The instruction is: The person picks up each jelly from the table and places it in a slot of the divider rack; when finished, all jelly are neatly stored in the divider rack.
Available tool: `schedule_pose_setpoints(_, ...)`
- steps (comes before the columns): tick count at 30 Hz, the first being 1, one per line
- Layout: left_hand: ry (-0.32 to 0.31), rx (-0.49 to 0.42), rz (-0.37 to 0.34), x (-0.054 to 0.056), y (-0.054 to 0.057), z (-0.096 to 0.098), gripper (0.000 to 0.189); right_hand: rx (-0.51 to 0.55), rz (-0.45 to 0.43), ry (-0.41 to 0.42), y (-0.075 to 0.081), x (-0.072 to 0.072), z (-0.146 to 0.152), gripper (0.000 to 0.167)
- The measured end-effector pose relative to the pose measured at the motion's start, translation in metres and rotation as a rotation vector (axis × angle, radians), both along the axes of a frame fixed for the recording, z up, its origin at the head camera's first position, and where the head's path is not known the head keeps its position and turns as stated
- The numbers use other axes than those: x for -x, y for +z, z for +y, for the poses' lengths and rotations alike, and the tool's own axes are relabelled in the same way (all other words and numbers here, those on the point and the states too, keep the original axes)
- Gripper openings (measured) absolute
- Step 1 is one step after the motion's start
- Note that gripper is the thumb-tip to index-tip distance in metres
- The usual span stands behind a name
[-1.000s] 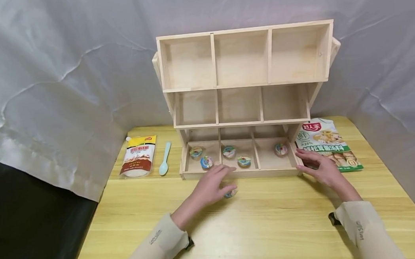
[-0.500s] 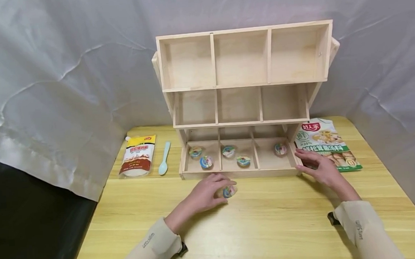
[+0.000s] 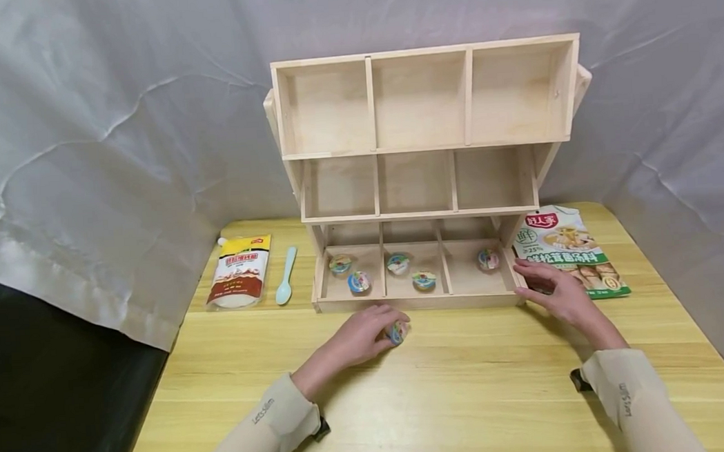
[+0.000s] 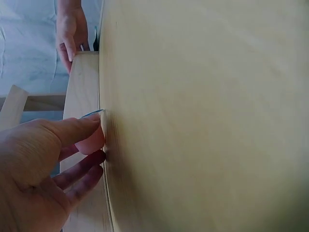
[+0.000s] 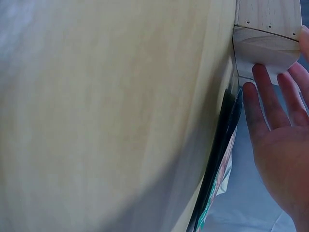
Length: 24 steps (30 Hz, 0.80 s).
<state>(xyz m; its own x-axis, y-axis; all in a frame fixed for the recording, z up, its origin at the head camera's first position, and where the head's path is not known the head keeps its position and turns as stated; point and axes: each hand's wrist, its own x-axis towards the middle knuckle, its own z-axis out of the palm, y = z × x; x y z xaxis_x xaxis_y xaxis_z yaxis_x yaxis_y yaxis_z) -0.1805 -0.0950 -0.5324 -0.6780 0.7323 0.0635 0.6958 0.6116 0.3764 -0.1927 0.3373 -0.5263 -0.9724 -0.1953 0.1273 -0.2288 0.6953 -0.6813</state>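
In the head view my left hand [image 3: 362, 336] pinches a small jelly cup [image 3: 396, 332] just in front of the rack's lowest tray. The left wrist view shows the thumb over the lid edge of this pinkish cup [image 4: 91, 142], with the fingers below it. My right hand [image 3: 556, 297] rests on the right end of the wooden three-tier rack [image 3: 416, 305]. In the right wrist view its fairly straight fingers [image 5: 270, 96] touch the rack's side. The bottom tray holds several jelly cups: two in the left compartment, two in the middle, one cup [image 3: 488, 260] at the right.
A yellow, white and brown pouch [image 3: 240, 271] and a pale blue spoon [image 3: 287, 275] lie left of the rack. A green and white seasoning packet [image 3: 571, 241] lies at the right, beside my right hand. Grey cloth [image 3: 113, 130] hangs behind the wooden table [image 3: 472, 399].
My left hand has drawn back from over the tray's front edge, come down around the loose jelly cup, and its fingers have closed on it. My right hand has stayed at the rack's end.
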Motion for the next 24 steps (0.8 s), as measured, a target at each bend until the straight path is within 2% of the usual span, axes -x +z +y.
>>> schedule_pose_setpoints(9, 0.019, -0.038, -0.010, -0.0006, 0.0006, 0.0006, 0.046, -0.011, -0.019, -0.008, -0.0013, 0.0010, -0.0002, 0.053)
schedule_pose_setpoints(16, 0.066, -0.206, -0.155, 0.0015, -0.0022, -0.0013, 0.037, -0.019, -0.011, -0.012, -0.0013, 0.0016, -0.0002, 0.053)
schedule_pose_setpoints(24, 0.073, -0.198, -0.202, 0.0006, -0.0011, -0.0026, 0.032, -0.022, -0.015, -0.014, -0.0024, 0.0014, 0.0013, 0.054)
